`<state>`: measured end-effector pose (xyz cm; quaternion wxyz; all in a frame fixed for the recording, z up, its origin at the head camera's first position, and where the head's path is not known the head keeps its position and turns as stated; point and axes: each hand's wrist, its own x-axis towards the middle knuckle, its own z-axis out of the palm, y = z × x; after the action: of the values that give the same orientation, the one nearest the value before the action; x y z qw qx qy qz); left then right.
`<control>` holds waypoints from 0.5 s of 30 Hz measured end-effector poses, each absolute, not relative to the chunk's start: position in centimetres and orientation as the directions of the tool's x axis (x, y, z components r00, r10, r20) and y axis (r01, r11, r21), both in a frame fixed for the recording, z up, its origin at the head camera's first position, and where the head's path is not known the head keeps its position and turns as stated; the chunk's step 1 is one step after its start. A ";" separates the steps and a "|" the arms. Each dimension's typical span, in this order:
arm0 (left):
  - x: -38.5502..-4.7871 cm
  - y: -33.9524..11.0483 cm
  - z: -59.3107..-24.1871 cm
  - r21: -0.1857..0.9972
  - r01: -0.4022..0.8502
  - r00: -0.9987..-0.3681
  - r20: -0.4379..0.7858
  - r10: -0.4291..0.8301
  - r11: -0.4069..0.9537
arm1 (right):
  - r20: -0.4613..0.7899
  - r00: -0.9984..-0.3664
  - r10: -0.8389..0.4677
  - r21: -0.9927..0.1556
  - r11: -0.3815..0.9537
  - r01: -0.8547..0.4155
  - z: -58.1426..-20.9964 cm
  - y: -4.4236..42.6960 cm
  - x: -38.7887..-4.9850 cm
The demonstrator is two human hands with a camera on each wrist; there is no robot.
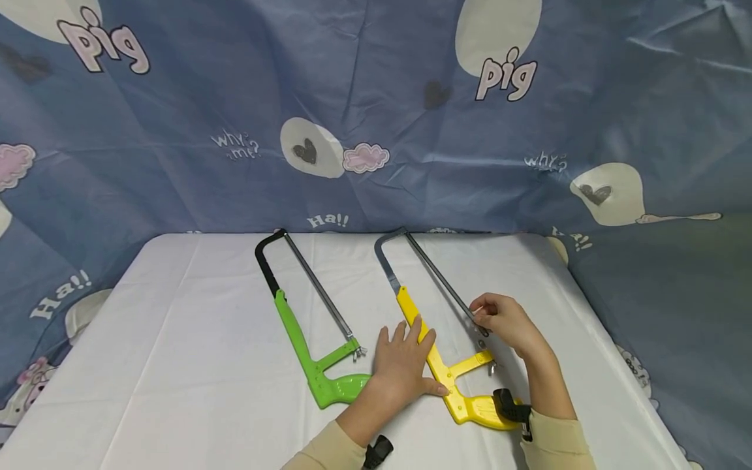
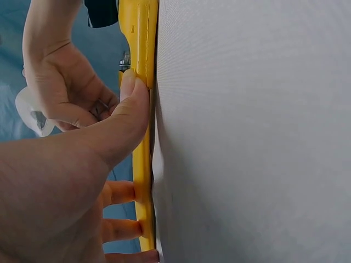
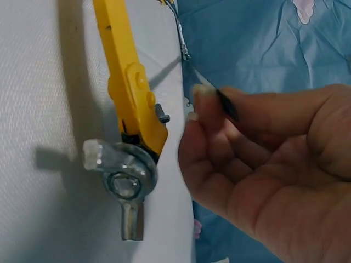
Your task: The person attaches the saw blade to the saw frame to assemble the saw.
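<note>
A yellow hacksaw (image 1: 438, 367) lies on the white-covered table, its grey front bow pointing away. My left hand (image 1: 402, 362) rests on its frame with fingers spread; in the left wrist view the thumb (image 2: 131, 112) presses the yellow edge. My right hand (image 1: 510, 325) pinches the near end of the hacksaw blade (image 1: 437, 271) between thumb and fingers. That blade end stands apart from the yellow cross arm (image 1: 472, 363), while its far end meets the bow. A metal wing nut (image 3: 125, 186) sits at the arm's tip in the right wrist view.
To the left lies a green hacksaw (image 1: 295, 336), its blade (image 1: 320, 287) spanning bow and arm. Its handle reaches close to my left wrist. A blue printed cloth (image 1: 399, 117) hangs behind the white table cover (image 1: 176, 365).
</note>
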<state>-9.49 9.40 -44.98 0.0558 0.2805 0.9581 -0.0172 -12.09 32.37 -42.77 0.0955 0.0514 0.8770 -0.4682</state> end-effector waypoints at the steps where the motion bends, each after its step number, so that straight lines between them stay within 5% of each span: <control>1: -9.5 9.4 -45.0 0.001 0.539 -0.837 -0.118 0.535 0.842 | -0.226 -0.974 -0.017 -0.812 0.555 0.179 -42.8 32.4 -12.1; 15: -9.7 9.5 -45.2 0.029 0.543 -0.829 -0.145 0.541 0.839 | -0.271 -0.955 -0.118 -0.815 0.555 0.163 -43.0 33.1 -11.8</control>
<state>-9.68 9.46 -45.19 0.0737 0.2832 0.9562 -0.0067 -11.83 33.06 -42.99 0.1492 0.0128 0.8692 -0.4713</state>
